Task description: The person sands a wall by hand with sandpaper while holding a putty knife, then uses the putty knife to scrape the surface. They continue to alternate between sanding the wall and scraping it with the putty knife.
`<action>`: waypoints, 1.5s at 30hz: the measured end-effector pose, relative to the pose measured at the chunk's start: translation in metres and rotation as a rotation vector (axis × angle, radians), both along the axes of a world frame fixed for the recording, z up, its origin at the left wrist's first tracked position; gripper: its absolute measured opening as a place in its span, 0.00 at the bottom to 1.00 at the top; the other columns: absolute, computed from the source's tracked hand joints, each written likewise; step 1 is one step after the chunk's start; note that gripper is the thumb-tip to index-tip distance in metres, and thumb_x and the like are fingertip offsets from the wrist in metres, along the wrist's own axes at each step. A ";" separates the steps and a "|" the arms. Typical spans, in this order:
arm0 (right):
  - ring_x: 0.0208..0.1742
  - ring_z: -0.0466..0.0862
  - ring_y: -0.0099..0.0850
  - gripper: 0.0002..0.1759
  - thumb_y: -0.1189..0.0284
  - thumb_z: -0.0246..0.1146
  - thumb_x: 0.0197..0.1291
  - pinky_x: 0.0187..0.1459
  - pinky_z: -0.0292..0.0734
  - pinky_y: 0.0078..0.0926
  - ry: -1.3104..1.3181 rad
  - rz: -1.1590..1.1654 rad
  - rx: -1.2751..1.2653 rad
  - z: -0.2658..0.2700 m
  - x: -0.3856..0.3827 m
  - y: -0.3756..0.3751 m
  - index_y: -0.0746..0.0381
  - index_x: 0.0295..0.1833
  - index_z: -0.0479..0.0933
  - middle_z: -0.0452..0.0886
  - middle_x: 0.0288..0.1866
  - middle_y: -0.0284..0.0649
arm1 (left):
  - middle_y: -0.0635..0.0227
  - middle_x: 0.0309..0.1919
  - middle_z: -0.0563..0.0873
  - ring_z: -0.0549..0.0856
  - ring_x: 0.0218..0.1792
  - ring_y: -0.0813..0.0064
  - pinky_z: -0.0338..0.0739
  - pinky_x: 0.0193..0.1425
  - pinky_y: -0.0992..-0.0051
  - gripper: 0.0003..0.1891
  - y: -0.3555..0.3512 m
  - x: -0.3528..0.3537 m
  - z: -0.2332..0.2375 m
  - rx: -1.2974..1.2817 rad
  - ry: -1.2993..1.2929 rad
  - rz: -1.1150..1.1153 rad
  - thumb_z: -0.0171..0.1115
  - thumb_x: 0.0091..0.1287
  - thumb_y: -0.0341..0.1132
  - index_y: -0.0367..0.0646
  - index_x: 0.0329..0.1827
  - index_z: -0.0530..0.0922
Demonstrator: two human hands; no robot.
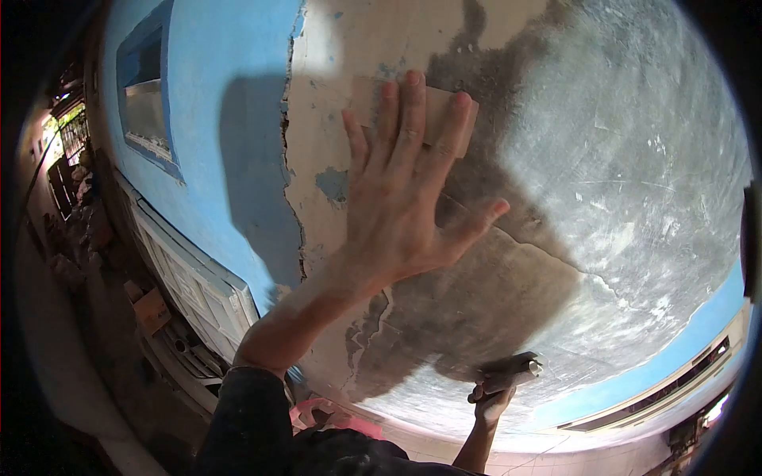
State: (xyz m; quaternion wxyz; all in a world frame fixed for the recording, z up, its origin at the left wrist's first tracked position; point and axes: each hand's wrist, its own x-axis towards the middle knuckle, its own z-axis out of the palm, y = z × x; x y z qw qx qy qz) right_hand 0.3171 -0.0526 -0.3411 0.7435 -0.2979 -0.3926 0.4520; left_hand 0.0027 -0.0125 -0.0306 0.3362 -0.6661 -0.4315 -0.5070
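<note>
My left hand (pixel 405 186) is raised before the wall, fingers spread, lying over a flat tan rectangular piece (pixel 451 119) against the bare plaster. Whether the palm presses on that piece is hidden. Lower right, my right hand (pixel 494 401) is closed around a dark tool (pixel 508 373) with a pale end, close to the wall's grey surface. The grey plaster (pixel 619 159) has a crack running across it and darker patches. Left of it, blue paint (pixel 198 103) ends in a ragged, chipped edge.
A blue-framed window opening (pixel 148 95) is at the upper left. Below it stand pale panelled boards (pixel 190 270) and a cardboard box (pixel 151 311). Pink material (pixel 341 420) lies near my body at the bottom. A slatted opening (pixel 659 397) shows at the lower right.
</note>
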 end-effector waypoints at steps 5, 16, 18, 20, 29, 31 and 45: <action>0.09 0.69 0.27 0.26 0.53 0.51 0.71 0.08 0.57 0.22 -0.063 -0.020 -0.032 0.013 -0.007 -0.004 0.67 0.36 0.74 0.76 0.18 0.45 | 0.29 0.73 0.45 0.43 0.74 0.30 0.36 0.68 0.28 0.48 0.002 0.012 -0.057 -0.040 -0.023 -0.107 0.59 0.63 0.60 0.34 0.76 0.53; 0.10 0.66 0.23 0.24 0.52 0.47 0.71 0.06 0.57 0.20 0.053 -0.048 -0.154 0.025 -0.035 -0.009 0.62 0.37 0.72 0.74 0.18 0.40 | 0.46 0.74 0.56 0.62 0.73 0.48 0.54 0.76 0.50 0.27 0.039 -0.022 -0.029 0.456 0.175 -0.169 0.69 0.62 0.34 0.36 0.63 0.72; 0.10 0.66 0.23 0.23 0.52 0.47 0.71 0.06 0.57 0.20 0.047 -0.066 -0.159 0.023 -0.033 -0.009 0.61 0.37 0.72 0.73 0.18 0.39 | 0.47 0.72 0.58 0.63 0.72 0.49 0.56 0.76 0.51 0.29 0.036 -0.030 -0.034 0.421 0.176 -0.273 0.68 0.62 0.32 0.36 0.66 0.69; 0.10 0.66 0.24 0.23 0.51 0.47 0.71 0.06 0.57 0.20 0.041 -0.087 -0.150 0.017 -0.032 -0.008 0.60 0.36 0.72 0.73 0.17 0.39 | 0.47 0.69 0.62 0.62 0.72 0.48 0.56 0.76 0.49 0.31 0.032 -0.031 -0.036 0.356 0.077 -0.356 0.68 0.61 0.32 0.36 0.67 0.67; 0.11 0.68 0.27 0.24 0.49 0.49 0.71 0.08 0.55 0.21 0.115 -0.093 -0.144 -0.004 -0.022 -0.001 0.62 0.41 0.69 0.74 0.19 0.42 | 0.37 0.73 0.53 0.48 0.76 0.42 0.36 0.72 0.33 0.41 -0.009 -0.016 -0.026 -0.009 -0.063 0.010 0.59 0.67 0.46 0.28 0.74 0.51; 0.08 0.65 0.25 0.25 0.49 0.47 0.71 0.07 0.54 0.21 0.005 -0.114 -0.123 -0.001 -0.022 0.001 0.61 0.37 0.72 0.71 0.15 0.39 | 0.35 0.74 0.50 0.47 0.77 0.42 0.33 0.73 0.35 0.43 -0.001 -0.010 -0.015 0.090 -0.126 -0.102 0.59 0.68 0.46 0.28 0.75 0.48; 0.08 0.64 0.24 0.25 0.52 0.45 0.73 0.07 0.52 0.20 0.061 -0.165 -0.117 0.019 -0.037 -0.004 0.62 0.35 0.74 0.71 0.13 0.38 | 0.45 0.71 0.61 0.57 0.74 0.49 0.50 0.75 0.47 0.36 0.040 -0.038 -0.025 0.464 -0.071 -0.290 0.67 0.63 0.47 0.41 0.69 0.62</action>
